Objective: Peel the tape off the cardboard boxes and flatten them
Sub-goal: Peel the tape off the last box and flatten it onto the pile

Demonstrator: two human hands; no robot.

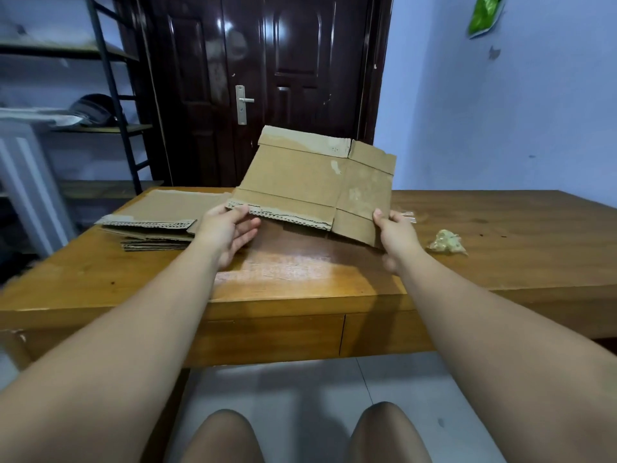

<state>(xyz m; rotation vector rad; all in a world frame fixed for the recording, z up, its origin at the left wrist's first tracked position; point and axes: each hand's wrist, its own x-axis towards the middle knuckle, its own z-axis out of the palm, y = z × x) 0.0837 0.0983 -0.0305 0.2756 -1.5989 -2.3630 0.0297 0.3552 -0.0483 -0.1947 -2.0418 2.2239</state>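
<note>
Both grips are on one flattened box [310, 182]. My left grip [230, 228] pinches its near torn edge, thumb on top and fingers beneath. My right grip [395, 235] pinches the near right corner the same way. The sheet is tilted, far edge raised, clear of the bench [300, 272].

Progress: this box looks collapsed flat. I see no tape strip on the face towards me, only pale scuffed patches where the paper has torn away; the underside is hidden. A stack of flattened boxes [157, 212] lies on the bench to my left, and a wad of peeled tape [447, 242] sits to my right, near the box but apart from it. No upright box is in view, so I judge the task late; what is left seems to be setting this sheet on the stack.

Surface: glossy wooden bench with drawers in its front. Room: dark panelled door [260, 61] ahead, metal rack [110, 61] at left, blue wall [500, 128] with a green packet [484, 15], pale tiled floor [300, 396].
</note>
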